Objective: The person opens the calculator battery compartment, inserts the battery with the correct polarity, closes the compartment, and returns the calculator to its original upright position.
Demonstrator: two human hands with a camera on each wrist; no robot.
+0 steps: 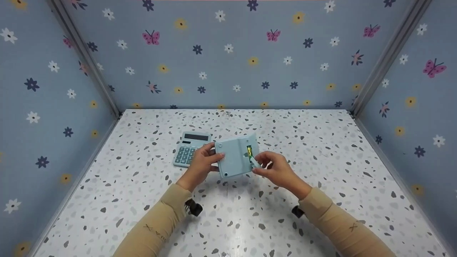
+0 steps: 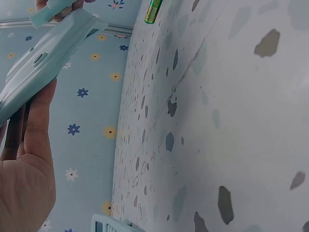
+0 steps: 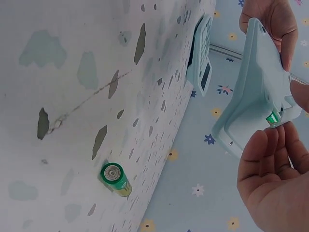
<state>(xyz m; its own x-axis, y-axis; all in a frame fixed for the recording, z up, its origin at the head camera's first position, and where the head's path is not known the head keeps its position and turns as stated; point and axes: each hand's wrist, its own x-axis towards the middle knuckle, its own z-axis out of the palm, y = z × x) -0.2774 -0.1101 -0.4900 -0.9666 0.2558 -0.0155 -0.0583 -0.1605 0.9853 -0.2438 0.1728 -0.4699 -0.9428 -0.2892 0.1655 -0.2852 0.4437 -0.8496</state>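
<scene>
My left hand [image 1: 202, 163] grips a light blue calculator [image 1: 232, 157] by its left edge, raised above the table with its back facing me. A green-and-yellow battery [image 1: 249, 151] sits in the open slot in its back. My right hand [image 1: 276, 168] pinches a small light blue battery cover [image 1: 255, 163] at the slot's lower end. This cover [image 2: 50, 12] also appears in the left wrist view, held in the fingertips. Below the calculator, a second green battery [image 3: 116, 179] lies on the table in the right wrist view; the head view does not show it.
Another light blue calculator [image 1: 185, 153] lies face up on the table, behind and left of the held one, partly hidden by my left hand. The speckled white table [image 1: 228, 221] is enclosed by blue flowered panels [image 1: 228, 53] at the back and both sides.
</scene>
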